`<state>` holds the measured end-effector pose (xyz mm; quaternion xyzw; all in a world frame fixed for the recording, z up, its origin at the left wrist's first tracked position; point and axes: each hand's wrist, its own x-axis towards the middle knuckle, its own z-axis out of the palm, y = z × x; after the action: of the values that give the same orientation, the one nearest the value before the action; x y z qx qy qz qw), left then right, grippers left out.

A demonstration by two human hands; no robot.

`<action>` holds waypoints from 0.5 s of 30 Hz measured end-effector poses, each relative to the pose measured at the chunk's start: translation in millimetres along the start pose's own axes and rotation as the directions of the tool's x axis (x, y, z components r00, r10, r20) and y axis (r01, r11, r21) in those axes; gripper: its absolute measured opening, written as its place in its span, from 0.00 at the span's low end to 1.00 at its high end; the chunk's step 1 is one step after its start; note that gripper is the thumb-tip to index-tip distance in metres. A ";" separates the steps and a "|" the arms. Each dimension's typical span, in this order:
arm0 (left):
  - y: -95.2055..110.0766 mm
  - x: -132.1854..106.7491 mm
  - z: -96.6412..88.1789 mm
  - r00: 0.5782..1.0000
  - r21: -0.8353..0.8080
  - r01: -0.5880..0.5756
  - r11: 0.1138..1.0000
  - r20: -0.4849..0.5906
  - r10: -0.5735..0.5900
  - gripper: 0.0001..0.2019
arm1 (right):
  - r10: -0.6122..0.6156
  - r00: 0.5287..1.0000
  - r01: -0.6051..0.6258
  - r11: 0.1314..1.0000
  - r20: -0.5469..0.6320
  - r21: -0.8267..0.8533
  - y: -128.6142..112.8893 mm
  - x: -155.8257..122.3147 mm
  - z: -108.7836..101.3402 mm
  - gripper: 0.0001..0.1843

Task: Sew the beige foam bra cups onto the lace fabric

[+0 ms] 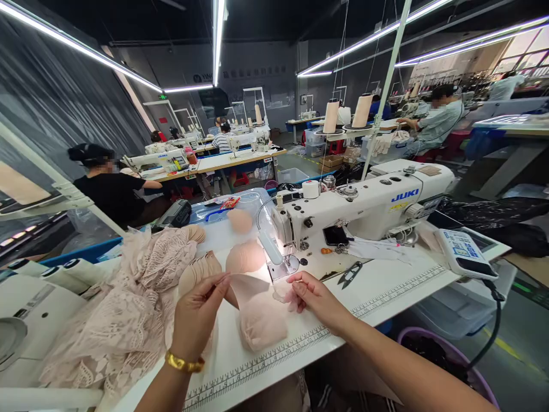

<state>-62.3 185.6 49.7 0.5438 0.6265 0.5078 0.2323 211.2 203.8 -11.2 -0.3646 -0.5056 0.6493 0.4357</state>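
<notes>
L hand (198, 313) grip pinching beige cup pc (262, 323) corner, R hand (315, 298) grip pinching its sheer edge; pc at desk (227, 359), near sewing m/c (360, 197). Prob. aligning step; next calls for flat edges.

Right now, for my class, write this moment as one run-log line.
left hand: pinching beige fabric; right hand: at fabric's right edge; sewing machine: beyond hands; lace pile: left of fabric

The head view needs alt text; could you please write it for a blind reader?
A person's left hand and right hand hold pale pink fabric in front of a white JUKI sewing machine. Pale lace is heaped on the left, and other people sit beyond.
</notes>
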 end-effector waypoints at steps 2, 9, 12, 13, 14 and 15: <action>9.7 -19.7 3.5 0.979 -0.080 0.140 0.987 0.162 -0.126 0.21 | 0.024 1.000 -0.024 1.000 0.011 0.013 -5.7 -8.1 -3.9 0.31; 16.4 -35.7 23.3 0.954 -0.062 0.141 0.988 0.276 -0.119 0.19 | -0.118 0.991 0.126 0.978 0.058 -0.169 -12.6 -24.3 1.6 0.24; 26.6 -31.4 17.1 0.941 0.038 -0.040 0.998 0.339 0.025 0.23 | -0.225 0.963 0.266 0.870 0.146 -0.415 -24.6 -31.5 11.0 0.20; 31.9 -31.1 14.2 0.917 0.055 -0.115 0.992 0.389 0.085 0.29 | -0.253 0.944 0.326 0.814 0.211 -0.481 -31.9 -34.6 14.9 0.21; 37.6 -31.4 11.7 0.876 0.053 -0.181 0.982 0.462 0.137 0.36 | -0.275 0.917 0.392 0.752 0.288 -0.530 -40.5 -38.0 18.9 0.21; 43.2 -32.5 9.9 0.816 0.031 -0.229 0.973 0.551 0.174 0.43 | -0.289 0.884 0.458 0.689 0.367 -0.561 -49.9 -41.4 23.0 0.20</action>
<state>-25.0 155.0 75.9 0.7393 0.4970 0.3232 0.3194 214.7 162.8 43.9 -0.2933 -0.8085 0.3772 0.3437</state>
